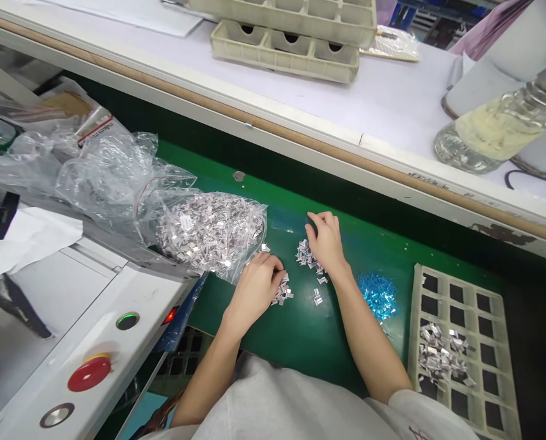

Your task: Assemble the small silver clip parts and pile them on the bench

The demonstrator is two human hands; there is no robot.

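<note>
My left hand (pixel 257 282) rests on a small pile of silvery metal parts (pixel 284 292), its fingers curled; what is between them is hidden. Just left of it lies a clear plastic bag (pixel 211 232) full of the same parts. My right hand (pixel 326 239) is over the upper edge of a second small pile (pixel 306 255), thumb and forefinger apart, with nothing visible held. Below this pile a few loose parts (pixel 317 297) lie on the green surface (pixel 295 342). A heap of small blue pieces (pixel 379 294) sits to the right of my right forearm.
A compartment tray (pixel 469 287) with metal parts stands at the right. At the left are crumpled plastic bags (pixel 107 168) and a machine panel with a red button (pixel 89 373). The raised white shelf (pixel 392 91) holds stacked trays (pixel 284 55) and a glass bottle (pixel 497 128).
</note>
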